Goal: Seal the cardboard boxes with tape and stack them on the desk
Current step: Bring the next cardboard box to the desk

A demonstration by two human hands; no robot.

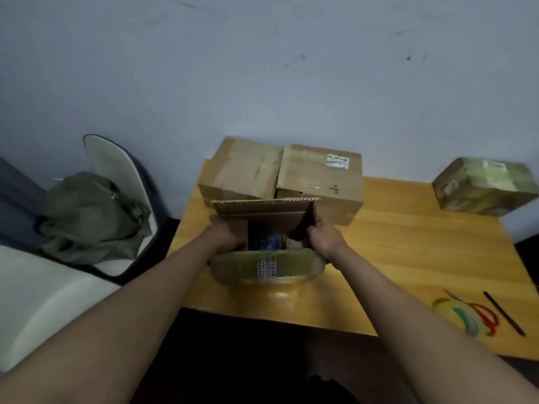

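The open box (pixel 267 237) is standing near the front edge of the desk (pixel 408 258), its flaps up and its contents showing. The left hand (pixel 230 233) is gripping the left wall and the right hand (pixel 323 239) the right wall, fingers curled over the edges. To do this step well, I think both grips should fold the side flaps in first, then the far flap. Beyond the grips, two closed boxes (pixel 280 176) are waiting; the tape roll (pixel 459 316) and scissors (pixel 484 314) are lying to the right.

open box (pixel 267 225) contents: blurred, blue item unidentifiable | left hand (pixel 230 236) fingers: hidden inside box | right hand (pixel 323 239) fingertips: hidden behind flap | taped box (pixel 485 186): blurred, cut by right edge | labels: unreadable
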